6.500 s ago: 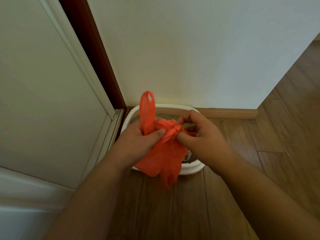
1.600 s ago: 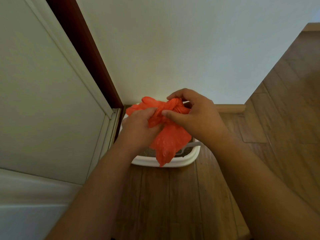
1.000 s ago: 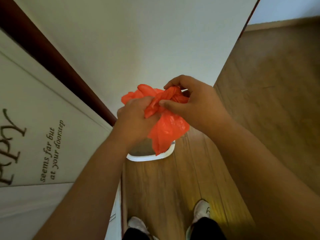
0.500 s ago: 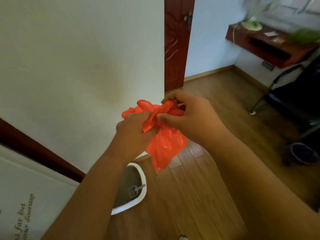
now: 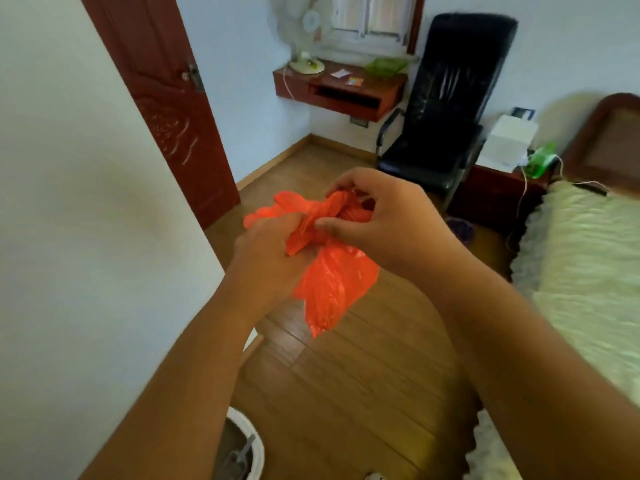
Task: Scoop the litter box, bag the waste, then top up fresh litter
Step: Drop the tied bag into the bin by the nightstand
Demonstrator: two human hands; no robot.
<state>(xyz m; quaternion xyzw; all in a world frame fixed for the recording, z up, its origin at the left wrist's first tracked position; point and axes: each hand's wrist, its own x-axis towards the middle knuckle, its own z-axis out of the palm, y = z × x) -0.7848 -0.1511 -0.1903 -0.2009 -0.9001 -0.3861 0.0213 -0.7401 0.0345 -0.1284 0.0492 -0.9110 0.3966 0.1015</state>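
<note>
Orange bag upright, tail pointing floorward, knotted top pinched between both hands.

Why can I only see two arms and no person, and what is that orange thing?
The camera sits on the person's head and looks down, so you see only their arms. The left hand and right hand both grip the top of an orange plastic bag, which hangs in the air. Low down by the wall is a white litter box on the wooden floor, with a grey scoop in it. Farther off stand a black chair and a dark red door.
</note>
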